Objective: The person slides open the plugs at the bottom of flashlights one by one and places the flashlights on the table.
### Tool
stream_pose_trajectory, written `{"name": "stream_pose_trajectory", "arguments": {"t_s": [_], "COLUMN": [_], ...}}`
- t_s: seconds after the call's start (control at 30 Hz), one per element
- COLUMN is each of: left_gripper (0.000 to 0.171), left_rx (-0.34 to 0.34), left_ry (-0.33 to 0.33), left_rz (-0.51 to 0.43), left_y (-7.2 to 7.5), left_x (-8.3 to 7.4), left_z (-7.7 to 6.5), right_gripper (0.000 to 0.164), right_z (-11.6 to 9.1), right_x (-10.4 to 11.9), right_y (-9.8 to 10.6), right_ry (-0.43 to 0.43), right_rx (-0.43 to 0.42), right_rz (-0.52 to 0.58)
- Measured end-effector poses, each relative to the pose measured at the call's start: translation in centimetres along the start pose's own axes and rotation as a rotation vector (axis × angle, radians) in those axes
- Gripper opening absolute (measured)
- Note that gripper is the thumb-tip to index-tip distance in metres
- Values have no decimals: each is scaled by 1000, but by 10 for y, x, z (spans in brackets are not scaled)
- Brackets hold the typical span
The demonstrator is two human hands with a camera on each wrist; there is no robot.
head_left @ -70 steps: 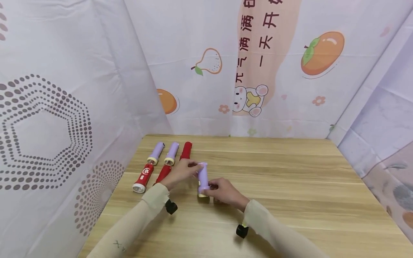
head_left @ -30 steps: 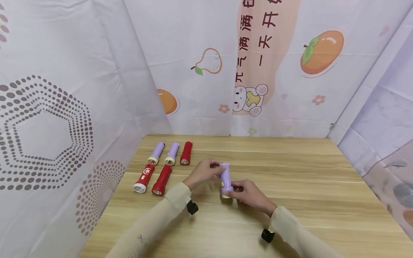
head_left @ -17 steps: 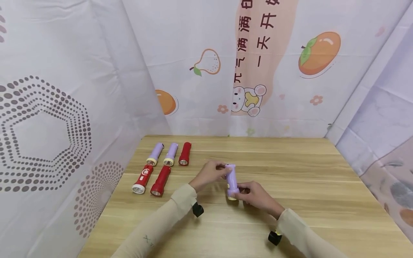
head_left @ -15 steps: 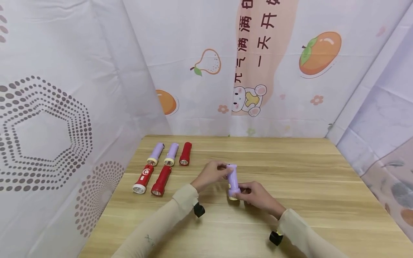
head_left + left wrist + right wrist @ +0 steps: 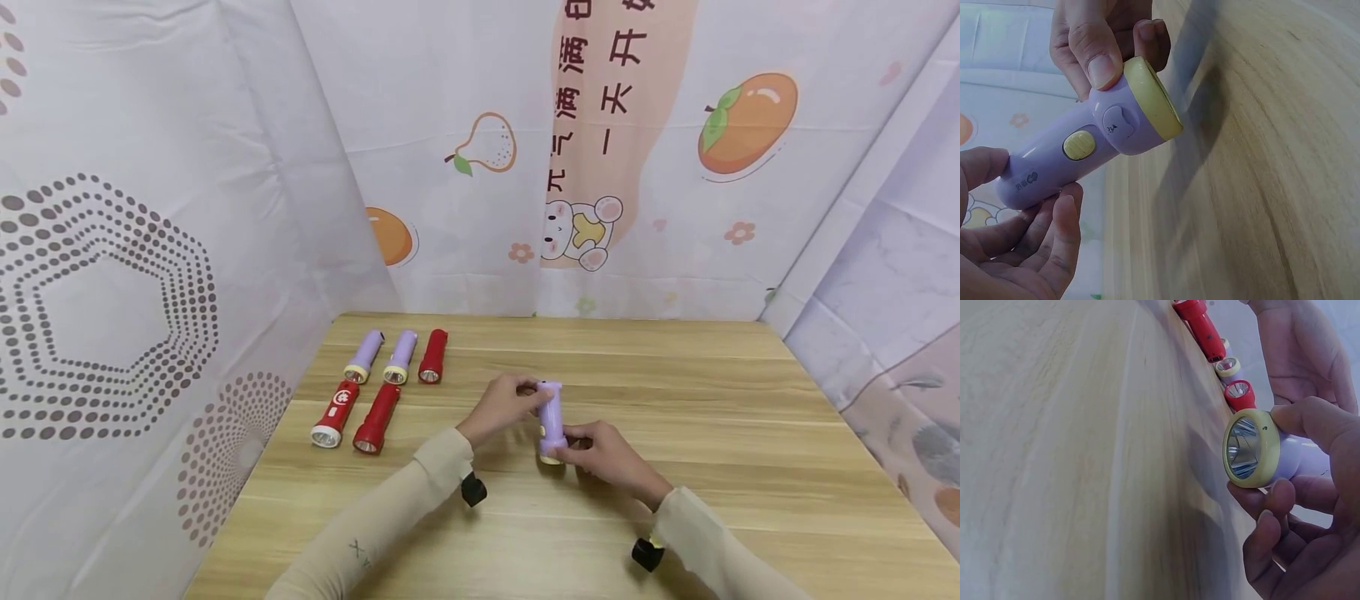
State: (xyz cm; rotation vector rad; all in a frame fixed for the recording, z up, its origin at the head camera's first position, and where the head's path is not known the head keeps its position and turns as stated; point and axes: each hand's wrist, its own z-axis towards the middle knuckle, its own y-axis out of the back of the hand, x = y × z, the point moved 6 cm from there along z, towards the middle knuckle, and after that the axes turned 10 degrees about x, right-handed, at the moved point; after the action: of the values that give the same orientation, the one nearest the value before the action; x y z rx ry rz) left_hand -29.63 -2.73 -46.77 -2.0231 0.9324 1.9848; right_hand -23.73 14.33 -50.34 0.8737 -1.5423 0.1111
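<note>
Between my two hands is a purple flashlight [image 5: 551, 417] with a pale yellow lens ring. My left hand [image 5: 504, 408] pinches its tail end between thumb and fingers. With thumb and fingers my right hand [image 5: 609, 457] grips the head end near the yellow ring. In the left wrist view a yellow switch [image 5: 1079, 145] shows on the flashlight's side, and the body is held tilted just above the wooden table. The right wrist view looks into the clear lens [image 5: 1245, 448], where no light is visible.
On the table's left lie several flashlights: two purple ones [image 5: 365, 357] [image 5: 401, 357], a small red one [image 5: 432, 357], a red one with a white ring [image 5: 335, 414] and a plain red one [image 5: 377, 419]. Printed curtains [image 5: 450, 75] stand along the table's back and sides.
Both hands have moved to the right with the purple flashlight between them, away from the other flashlights, which stay in place. The last half second shows only a small further shift rightward.
</note>
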Motion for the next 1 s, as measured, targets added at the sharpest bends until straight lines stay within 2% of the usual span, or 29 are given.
{"name": "stream_pose_trajectory", "arguments": {"t_s": [0.27,0.53,1.0], "left_gripper": [42,41,39], "left_rx": [12,26,35], "left_ry": [-10,-16,-29], "left_rz": [24,30,60], "left_y": [-5,-9,-13], "left_x": [-2,-1,-2], "left_z": [3,8,12], "right_gripper": [57,56,51], "right_z": [-5,-7,-8], "right_x": [-3,-7,-15], "right_y": [4,11,16], "right_ry": [-26,-22,-27], "right_rx": [-14,-42,-31], "right_rz": [5,-75,-37]}}
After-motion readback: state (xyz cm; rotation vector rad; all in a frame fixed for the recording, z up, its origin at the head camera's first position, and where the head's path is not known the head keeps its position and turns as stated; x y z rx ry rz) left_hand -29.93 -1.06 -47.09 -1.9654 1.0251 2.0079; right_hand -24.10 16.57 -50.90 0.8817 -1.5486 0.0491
